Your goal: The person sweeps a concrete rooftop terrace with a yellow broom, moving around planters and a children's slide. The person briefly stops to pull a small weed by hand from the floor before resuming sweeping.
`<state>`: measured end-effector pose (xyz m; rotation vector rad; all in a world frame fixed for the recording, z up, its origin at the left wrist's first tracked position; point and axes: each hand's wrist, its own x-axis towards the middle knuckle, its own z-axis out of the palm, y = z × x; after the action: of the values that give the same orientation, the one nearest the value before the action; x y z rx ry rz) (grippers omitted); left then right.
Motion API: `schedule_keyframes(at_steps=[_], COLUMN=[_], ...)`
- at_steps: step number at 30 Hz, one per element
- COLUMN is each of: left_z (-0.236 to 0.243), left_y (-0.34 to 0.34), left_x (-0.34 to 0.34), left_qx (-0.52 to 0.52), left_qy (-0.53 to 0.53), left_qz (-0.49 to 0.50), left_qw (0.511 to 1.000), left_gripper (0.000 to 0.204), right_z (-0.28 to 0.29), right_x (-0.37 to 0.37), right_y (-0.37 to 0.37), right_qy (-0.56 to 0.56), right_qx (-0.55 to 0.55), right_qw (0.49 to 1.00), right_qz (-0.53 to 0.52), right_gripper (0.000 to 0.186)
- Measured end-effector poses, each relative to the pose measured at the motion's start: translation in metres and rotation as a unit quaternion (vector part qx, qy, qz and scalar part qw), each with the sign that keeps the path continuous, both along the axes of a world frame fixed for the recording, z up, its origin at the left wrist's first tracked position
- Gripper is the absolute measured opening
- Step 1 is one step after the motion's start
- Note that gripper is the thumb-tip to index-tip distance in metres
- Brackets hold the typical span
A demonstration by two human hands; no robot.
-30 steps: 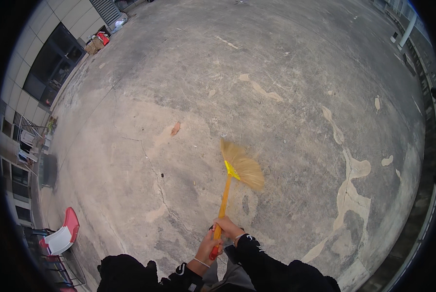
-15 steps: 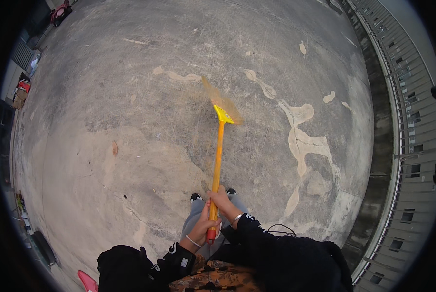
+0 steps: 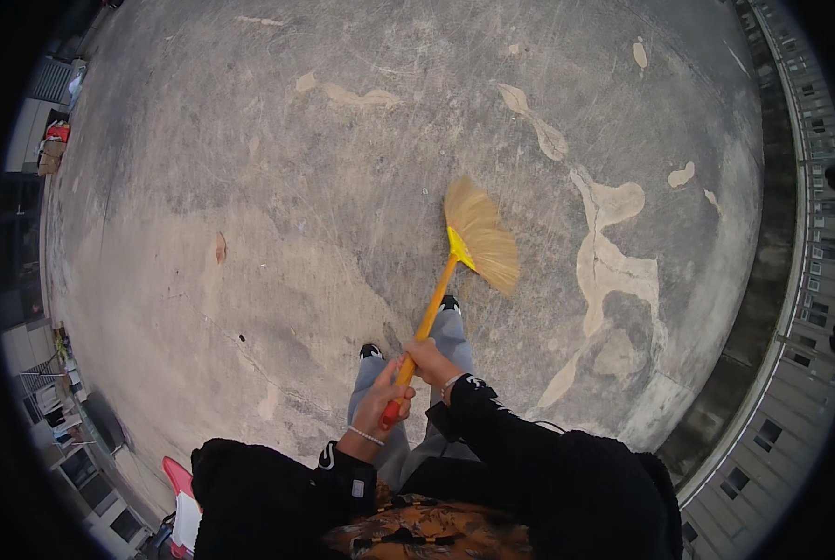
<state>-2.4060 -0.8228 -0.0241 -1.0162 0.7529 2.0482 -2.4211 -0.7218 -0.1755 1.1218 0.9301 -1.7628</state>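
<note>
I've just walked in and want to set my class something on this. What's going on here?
A person stands on concrete ground, gripping a long-handled broom two-handed. The left hand is near the handle's red end, the right hand farther up. The bristles fan out ahead of the right shoe.

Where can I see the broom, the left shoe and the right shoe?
Broom (image 3: 441, 291): head view, on its orange handle.
Left shoe (image 3: 371, 351): head view, on its visible front.
Right shoe (image 3: 449, 303): head view, on its visible front.
</note>
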Motion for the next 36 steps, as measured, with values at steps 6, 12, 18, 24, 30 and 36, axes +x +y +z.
schedule_keyframes(at_steps=[6, 12, 18, 24, 30, 36], left_z=[0.053, 0.077, 0.039, -0.031, -0.023, 0.032], left_y=[-0.023, 0.011, 0.034, 0.041, -0.095, -0.197], left_x=[-0.024, -0.041, -0.065, -0.147, -0.166, -0.178], left_qx=[-0.178, -0.171, 0.052, 0.145, 0.07, -0.091], left_qy=[0.051, 0.102, 0.09, 0.026, 0.016, 0.041], left_qz=[0.135, 0.106, -0.038, -0.093, 0.099, 0.287], left_qw=[0.973, 0.974, 0.994, 0.985, 0.993, 0.953], left_gripper=[0.074, 0.087, 0.084, 0.07, 0.067, 0.076], right_z=[0.053, 0.097, 0.101, 0.04, -0.019, 0.036], right_x=[-0.069, -0.092, -0.115, -0.158, -0.188, -0.233], right_y=[-0.114, -0.078, 0.03, 0.09, -0.078, -0.283], right_qy=[0.117, 0.249, 0.21, 0.013, -0.004, 0.076], right_qx=[-0.041, -0.022, 0.11, 0.08, -0.016, -0.024], right_qw=[0.962, 0.936, 0.961, 0.997, 0.992, 0.933], right_qz=[0.243, 0.246, 0.14, -0.018, 0.124, 0.351], right_gripper=[0.039, 0.041, 0.024, 0.01, 0.009, 0.036])
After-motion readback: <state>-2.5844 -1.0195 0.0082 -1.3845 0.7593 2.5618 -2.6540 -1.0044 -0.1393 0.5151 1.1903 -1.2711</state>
